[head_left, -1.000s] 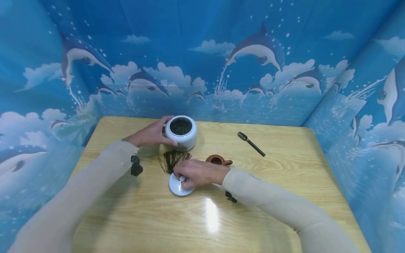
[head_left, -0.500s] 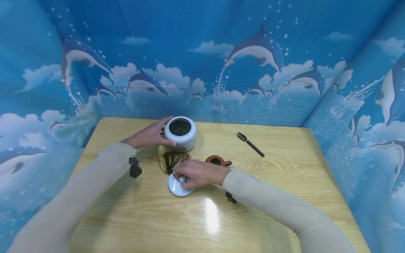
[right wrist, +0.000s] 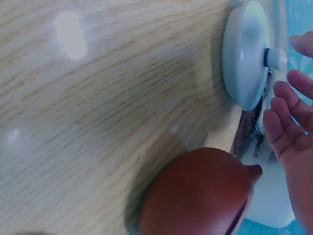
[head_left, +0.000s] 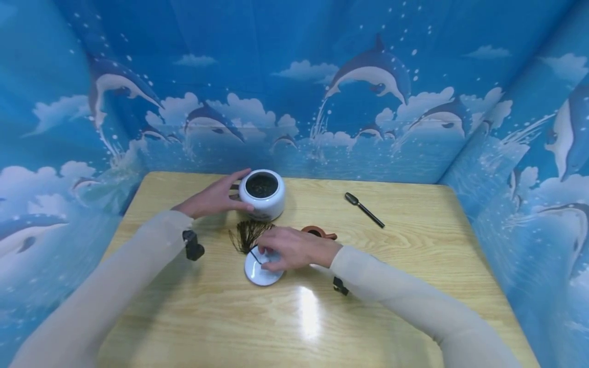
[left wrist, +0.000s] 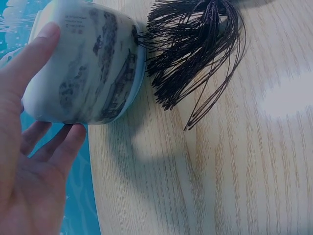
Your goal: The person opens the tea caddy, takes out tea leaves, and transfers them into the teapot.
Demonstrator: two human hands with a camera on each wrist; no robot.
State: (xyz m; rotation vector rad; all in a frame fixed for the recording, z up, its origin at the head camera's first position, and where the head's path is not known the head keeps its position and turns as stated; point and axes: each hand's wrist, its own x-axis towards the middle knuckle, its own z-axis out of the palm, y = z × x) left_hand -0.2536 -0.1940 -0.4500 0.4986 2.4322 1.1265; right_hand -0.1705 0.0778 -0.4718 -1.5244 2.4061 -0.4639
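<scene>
At the back left stands a white jar (head_left: 271,207) with a dark painted pattern and dark contents, its mouth uncovered. My left hand (head_left: 211,199) is spread at its left side, thumb along the front. In the left wrist view the fingertips (left wrist: 78,129) lie at the jar's edge, with a gap by the palm. Nearer me, a white lid (head_left: 257,276) with a small knob (right wrist: 276,58) lies on the table, and a dark tassel (head_left: 246,235) is joined to it by a cord. My right hand (head_left: 292,250) hovers over the lid, its fingers parted from the knob and holding nothing.
A small brown clay pot (head_left: 330,235) sits just behind my right wrist, partly hidden in the head view. Farther right lies a black scoop (head_left: 365,210) with a long handle. Blue dolphin-print curtains (head_left: 294,76) enclose the wooden table (head_left: 221,317) at the back and sides.
My right fingers have let go of the lid's knob and spread, the hand drawing slightly right. My left hand has eased a little left along the jar. The lid stays on the table.
</scene>
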